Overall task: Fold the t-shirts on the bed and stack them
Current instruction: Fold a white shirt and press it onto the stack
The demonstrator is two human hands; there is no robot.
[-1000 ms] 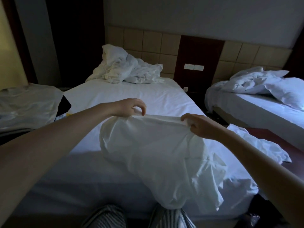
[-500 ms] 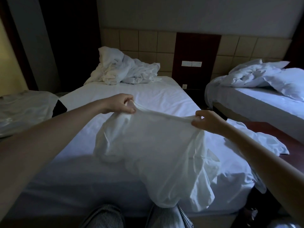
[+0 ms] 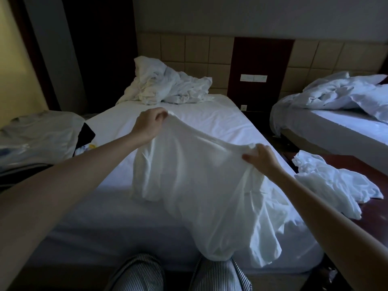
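A white t-shirt [image 3: 201,185] hangs in the air over the near half of the bed [image 3: 117,190]. My left hand [image 3: 150,122] grips its upper edge at the far left. My right hand [image 3: 262,157] pinches the same edge lower and to the right, so the edge slopes down to the right. The shirt's lower part drapes loosely onto the sheet near my knees. More white cloth [image 3: 333,183] lies crumpled on the dark surface right of the bed. Whether that cloth is a shirt I cannot tell.
A rumpled white duvet [image 3: 168,85] is heaped at the head of the bed. A second bed [image 3: 344,131] with bedding stands at the right. At the left lies a grey bag-like bundle [image 3: 39,133] beside a dark object. My striped trouser knees [image 3: 178,274] touch the bed's near edge.
Both hands spread further apart, stretching the shirt's top edge. My left hand went up and away, my right hand moved to the right and down, so the edge now slopes.
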